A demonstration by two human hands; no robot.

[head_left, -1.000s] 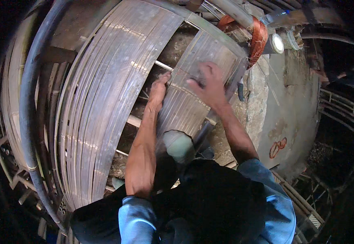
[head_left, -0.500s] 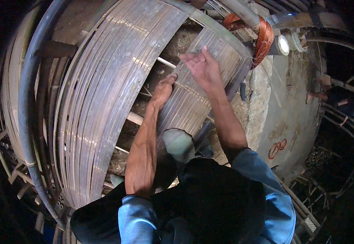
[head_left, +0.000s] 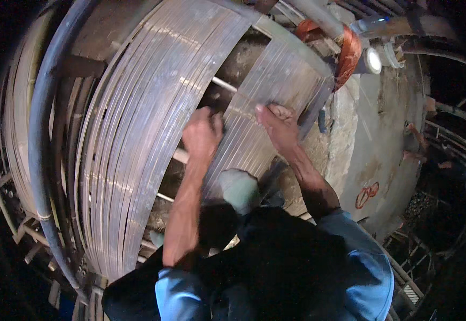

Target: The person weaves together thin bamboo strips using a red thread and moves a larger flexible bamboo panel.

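My left hand (head_left: 202, 134) is closed in a fist above the gap between two panels of long, thin slats. To its right my right hand (head_left: 279, 125) is also closed, thumb pressed to the fingers, over the narrower slat panel (head_left: 275, 69). Anything gripped in either hand is too thin or too blurred to make out. Pale binding rows cross the slats, and one runs beneath my hands. The wider slat panel (head_left: 142, 107) curves away on the left, its edge close to my left hand.
A thick bluish pole (head_left: 39, 123) stands at far left. Reddish-orange strands (head_left: 349, 56) hang at the upper right beside a white round-ended container (head_left: 372, 60). A small reddish coil (head_left: 366, 195) lies on the grey floor (head_left: 380, 155). Another person's limb (head_left: 415, 142) shows at the right.
Both hands have come lower and moved apart. My right hand has gone from spread fingers to a closed grip; my left has shifted left off the narrower panel. The person at right has moved.
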